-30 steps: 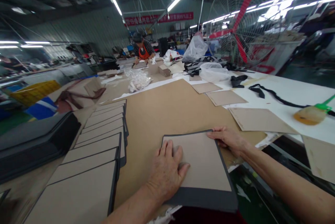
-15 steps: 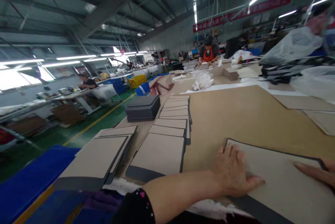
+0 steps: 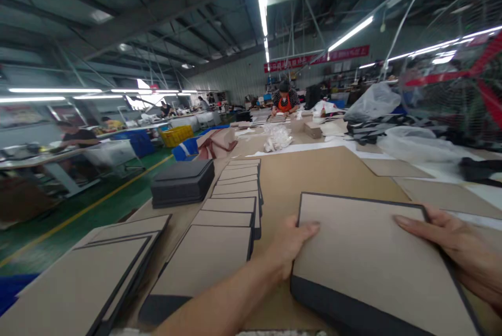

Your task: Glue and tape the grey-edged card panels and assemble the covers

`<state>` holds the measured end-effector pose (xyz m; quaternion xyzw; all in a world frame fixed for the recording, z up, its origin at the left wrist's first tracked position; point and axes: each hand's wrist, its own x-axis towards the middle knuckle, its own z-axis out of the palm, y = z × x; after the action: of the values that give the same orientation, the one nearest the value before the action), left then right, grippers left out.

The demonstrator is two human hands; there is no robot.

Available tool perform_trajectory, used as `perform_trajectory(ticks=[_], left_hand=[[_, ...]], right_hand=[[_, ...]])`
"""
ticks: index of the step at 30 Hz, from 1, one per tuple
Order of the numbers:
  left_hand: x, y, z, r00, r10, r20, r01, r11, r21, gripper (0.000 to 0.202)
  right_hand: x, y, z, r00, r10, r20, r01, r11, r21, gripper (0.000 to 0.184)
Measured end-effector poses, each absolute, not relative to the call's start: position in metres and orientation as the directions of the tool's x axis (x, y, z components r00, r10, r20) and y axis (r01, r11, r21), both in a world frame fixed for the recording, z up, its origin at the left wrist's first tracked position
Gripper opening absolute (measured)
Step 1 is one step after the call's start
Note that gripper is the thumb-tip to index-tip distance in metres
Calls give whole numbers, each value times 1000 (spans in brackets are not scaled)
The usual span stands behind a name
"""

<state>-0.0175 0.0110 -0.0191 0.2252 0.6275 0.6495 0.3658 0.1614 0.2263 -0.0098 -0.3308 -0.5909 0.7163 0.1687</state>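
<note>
A beige panel with dark grey edging and a wider dark band along its near side (image 3: 364,252) is gripped between my two hands, tilted above the table. My left hand (image 3: 292,244) pinches its left edge, thumb on top and fingers underneath. At the opposite edge my right hand (image 3: 451,236) holds it the same way, its fingers mostly hidden below. To the left, a row of overlapping similar panels (image 3: 212,252) runs away from me. Another few such panels (image 3: 98,273) lie at the table's left edge.
A stack of dark grey pieces (image 3: 182,181) stands behind the left panels. Brown board (image 3: 314,168) covers the table's middle. Crumpled clear plastic (image 3: 277,138) lies further back. A fan with red blades (image 3: 470,71) is at right. A person in an orange apron (image 3: 286,100) works at the far end.
My left hand has gone from lying flat on the panel to gripping its left edge. The panel is now raised in both hands, and the view has turned right.
</note>
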Motion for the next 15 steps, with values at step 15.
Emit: perform_trajectory(ticks=[15], left_hand=[[-178,107,-22,-864,502,-34,-6,57,998,40]], right_hand=[[17,273,-20,-813,576,-86,64,-58,-996,38]])
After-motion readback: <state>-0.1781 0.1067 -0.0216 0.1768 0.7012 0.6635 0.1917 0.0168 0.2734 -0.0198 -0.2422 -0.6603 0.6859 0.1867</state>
